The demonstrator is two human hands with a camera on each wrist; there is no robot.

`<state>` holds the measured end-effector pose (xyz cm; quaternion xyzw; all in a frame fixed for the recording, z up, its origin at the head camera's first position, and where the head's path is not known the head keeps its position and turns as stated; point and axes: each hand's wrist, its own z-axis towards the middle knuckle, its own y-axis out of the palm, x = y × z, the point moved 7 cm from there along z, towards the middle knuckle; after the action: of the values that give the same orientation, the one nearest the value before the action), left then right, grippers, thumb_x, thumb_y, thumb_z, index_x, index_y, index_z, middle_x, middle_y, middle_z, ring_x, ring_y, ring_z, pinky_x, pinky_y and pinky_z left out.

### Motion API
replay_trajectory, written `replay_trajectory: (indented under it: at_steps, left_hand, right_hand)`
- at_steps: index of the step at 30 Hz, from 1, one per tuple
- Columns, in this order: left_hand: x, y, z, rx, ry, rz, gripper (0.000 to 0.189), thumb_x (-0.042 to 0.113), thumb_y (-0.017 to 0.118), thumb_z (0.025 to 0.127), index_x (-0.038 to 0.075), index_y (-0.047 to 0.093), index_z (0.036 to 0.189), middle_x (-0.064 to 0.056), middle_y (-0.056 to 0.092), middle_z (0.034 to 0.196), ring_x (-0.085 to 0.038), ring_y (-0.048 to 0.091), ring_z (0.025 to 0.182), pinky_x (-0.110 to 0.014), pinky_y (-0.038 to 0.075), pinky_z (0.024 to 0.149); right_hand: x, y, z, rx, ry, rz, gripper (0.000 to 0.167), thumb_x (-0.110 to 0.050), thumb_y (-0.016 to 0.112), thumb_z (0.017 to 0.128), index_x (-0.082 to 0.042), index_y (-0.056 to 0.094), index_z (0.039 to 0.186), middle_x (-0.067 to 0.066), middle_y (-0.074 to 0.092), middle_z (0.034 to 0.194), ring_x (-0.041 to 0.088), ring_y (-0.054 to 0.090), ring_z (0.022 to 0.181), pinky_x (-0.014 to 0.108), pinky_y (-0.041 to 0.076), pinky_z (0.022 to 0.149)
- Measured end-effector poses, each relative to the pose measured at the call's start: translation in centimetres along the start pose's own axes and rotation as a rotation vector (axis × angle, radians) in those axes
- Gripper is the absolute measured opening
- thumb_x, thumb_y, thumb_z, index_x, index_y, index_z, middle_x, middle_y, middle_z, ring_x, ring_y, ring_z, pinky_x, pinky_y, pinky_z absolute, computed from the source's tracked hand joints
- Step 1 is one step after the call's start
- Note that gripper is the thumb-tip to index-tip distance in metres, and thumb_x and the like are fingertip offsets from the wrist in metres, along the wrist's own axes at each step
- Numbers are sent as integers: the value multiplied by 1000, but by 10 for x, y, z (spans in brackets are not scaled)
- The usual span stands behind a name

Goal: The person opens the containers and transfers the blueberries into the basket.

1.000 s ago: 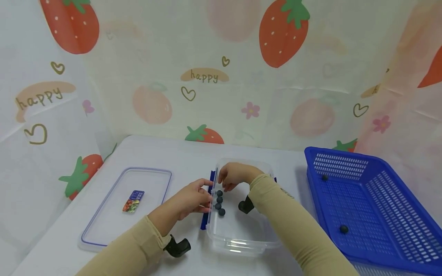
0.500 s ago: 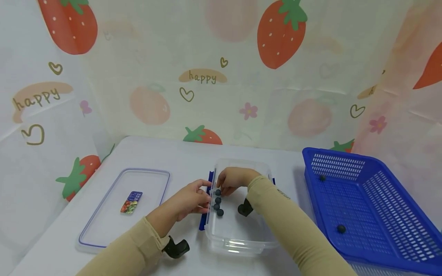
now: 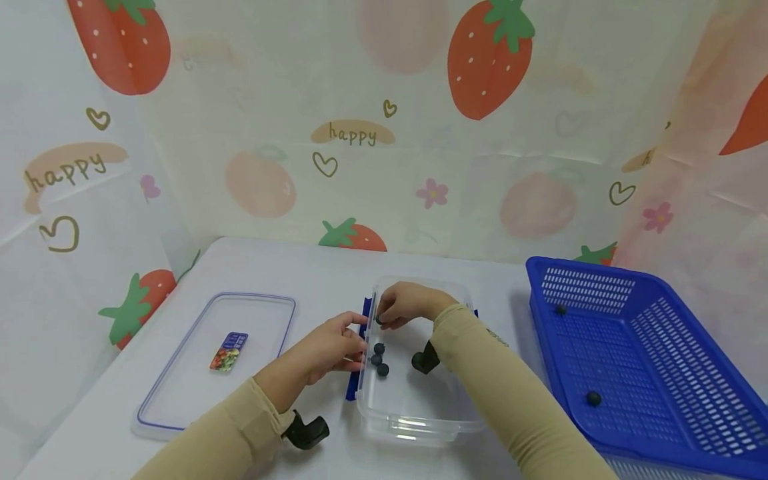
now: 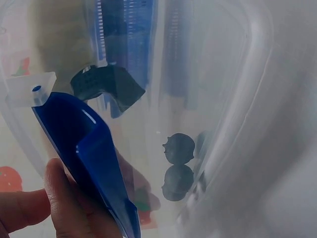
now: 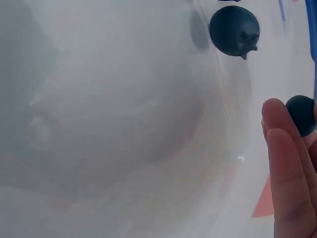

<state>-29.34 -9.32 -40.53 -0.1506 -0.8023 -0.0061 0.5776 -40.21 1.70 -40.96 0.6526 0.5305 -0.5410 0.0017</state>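
A clear plastic box (image 3: 432,407) with blue flaps on its sides stands mid-table. My right hand (image 3: 411,305) reaches in at the far left and pinches a blueberry (image 5: 300,115) between its fingertips. Three other blueberries (image 3: 379,360) lie along the box's left wall, nearer to me; one blueberry (image 5: 234,30) shows large in the right wrist view. My left hand (image 3: 330,345) rests at the left wall, its fingertips right at the rim over the blue flap (image 4: 84,144). In the left wrist view the flap partly hides those fingers.
At right stands a blue slatted basket (image 3: 606,270) holding two blueberries (image 3: 593,399). A clear lid (image 3: 174,407) with a blue seal and a printed label (image 3: 229,352) lies at left. A black wrist mount (image 3: 306,432) sits at each cuff.
My right hand has lifted one blueberry from the row's far end and moved it slightly away from the others. My left hand stays at the box's side.
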Motion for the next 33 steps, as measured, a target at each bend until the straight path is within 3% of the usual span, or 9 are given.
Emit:
replay_trajectory:
  at_steps: [9, 15, 25, 33]
  left_hand:
    - [1, 0, -1, -2, 3, 2, 48, 3, 55, 89, 13, 39, 133, -19, 57, 98, -22, 59, 75, -30, 55, 67]
    - [1, 0, 0, 5, -8, 7, 48, 4, 56, 89, 13, 39, 133, -19, 57, 99, -22, 59, 75, -29, 55, 67]
    - [2, 2, -1, 7, 6, 2, 48, 4, 56, 88, 12, 39, 133, -19, 56, 97, -22, 58, 75, -29, 55, 66]
    - [1, 1, -3, 5, 10, 0, 48, 4, 55, 89, 12, 39, 134, -19, 56, 98, -22, 58, 75, -29, 55, 67]
  right_hand:
    - [-14, -12, -8, -4, -19, 21, 7, -1, 63, 83, -1, 63, 90, 9, 66, 88, 26, 64, 87, 28, 54, 73]
    - [-29, -30, -18, 10, -34, -32, 6, -2, 64, 82, -3, 63, 88, 9, 66, 88, 31, 63, 93, 28, 54, 73]
    - [-47, -66, -69, 14, -133, -123, 8, -4, 63, 84, -5, 61, 91, 10, 62, 93, 24, 64, 88, 29, 54, 76]
    - [-32, -100, -122, 50, -190, -151, 10, -5, 61, 85, -3, 60, 95, 9, 65, 94, 18, 64, 87, 31, 53, 79]
